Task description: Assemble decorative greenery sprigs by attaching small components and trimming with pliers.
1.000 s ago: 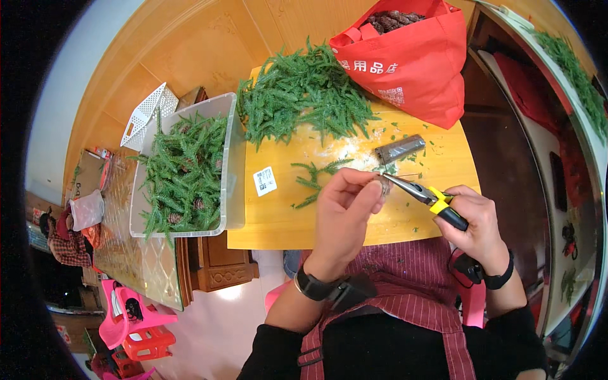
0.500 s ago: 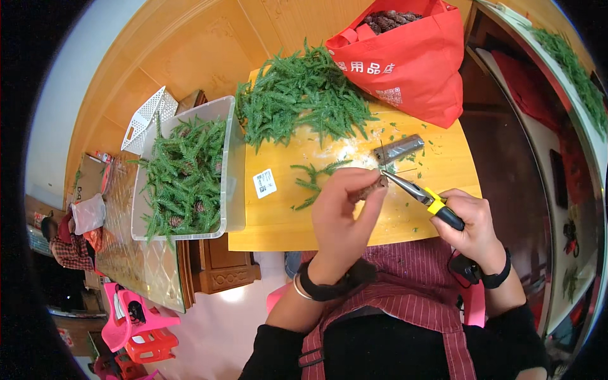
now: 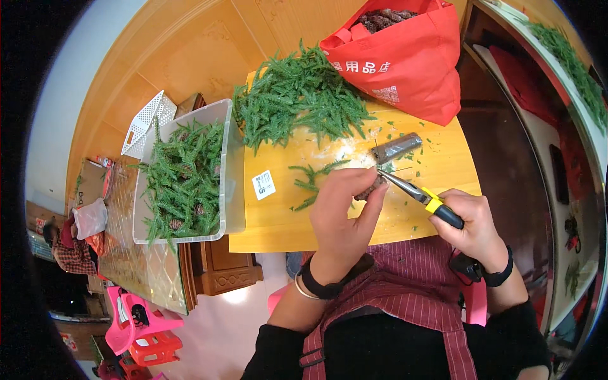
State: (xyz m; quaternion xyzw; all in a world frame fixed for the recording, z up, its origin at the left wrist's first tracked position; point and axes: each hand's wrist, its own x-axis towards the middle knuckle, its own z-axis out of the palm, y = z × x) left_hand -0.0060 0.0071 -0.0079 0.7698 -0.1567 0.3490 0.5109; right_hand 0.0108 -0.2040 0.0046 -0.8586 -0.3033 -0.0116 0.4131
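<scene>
Between the fingers of my left hand (image 3: 342, 215) is a brown pine cone (image 3: 372, 189). My right hand (image 3: 470, 220) grips long-nose pliers (image 3: 437, 205) with yellow and black handles. Their jaws meet the top of the cone, where thin dark wire crosses; I cannot make out whether they are closed on it. Just beyond lies a bundle of dark wires in clear wrap (image 3: 400, 148). A green artificial pine sprig (image 3: 309, 183) rests on the yellow table (image 3: 282, 221), left of the cone.
A pile of green sprigs (image 3: 297, 98) covers the table's back. Behind it on the right stands a red bag (image 3: 421, 73) of pine cones. At the left is a clear plastic bin (image 3: 233, 215) holding sprigs with cones. A white label (image 3: 265, 183) lies beside it.
My left fingers have turned slightly, so more of the pine cone shows. The pliers stay at the cone's top with almost no shift. The whole view has moved a little.
</scene>
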